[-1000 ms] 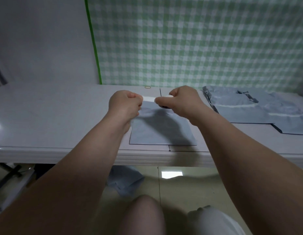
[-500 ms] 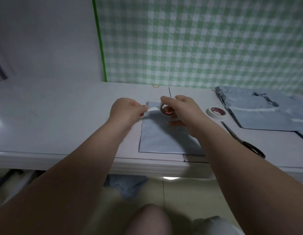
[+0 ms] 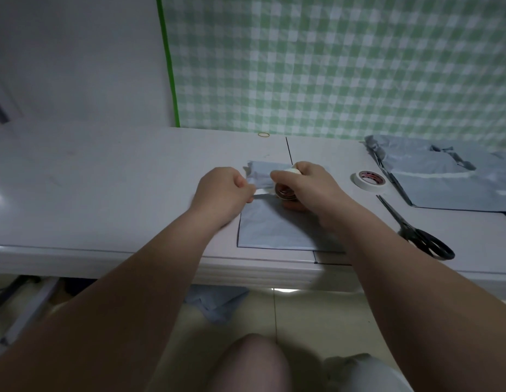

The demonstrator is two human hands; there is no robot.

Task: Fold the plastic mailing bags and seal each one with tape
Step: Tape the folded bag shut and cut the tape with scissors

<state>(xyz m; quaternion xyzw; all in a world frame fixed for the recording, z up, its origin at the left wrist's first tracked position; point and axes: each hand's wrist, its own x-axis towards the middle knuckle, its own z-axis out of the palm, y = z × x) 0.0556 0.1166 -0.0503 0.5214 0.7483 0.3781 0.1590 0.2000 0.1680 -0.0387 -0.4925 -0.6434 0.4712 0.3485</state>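
Your hands are now working lower, over the folded bag [image 3: 274, 230] at the white table's [image 3: 104, 193] front edge. Your left hand [image 3: 223, 193] is pinching the tape end [image 3: 261, 191]; your right hand [image 3: 311, 185] is gripping the roll [image 3: 284, 191]. A green checked cloth [image 3: 331, 66] is hanging behind.

White table [image 3: 104, 193] bears a folded grey mailing bag [image 3: 274, 227] near its front edge; rightward lie a tape roll [image 3: 369, 181], black scissors [image 3: 415, 233], stacked bags [image 3: 444, 182]; rubber band [image 3: 264, 134] at rear.

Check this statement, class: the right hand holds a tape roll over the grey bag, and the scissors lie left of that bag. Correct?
No: the head view shows the scissors lying right of the grey bag, not left. The right hand does hold a tape roll over it.
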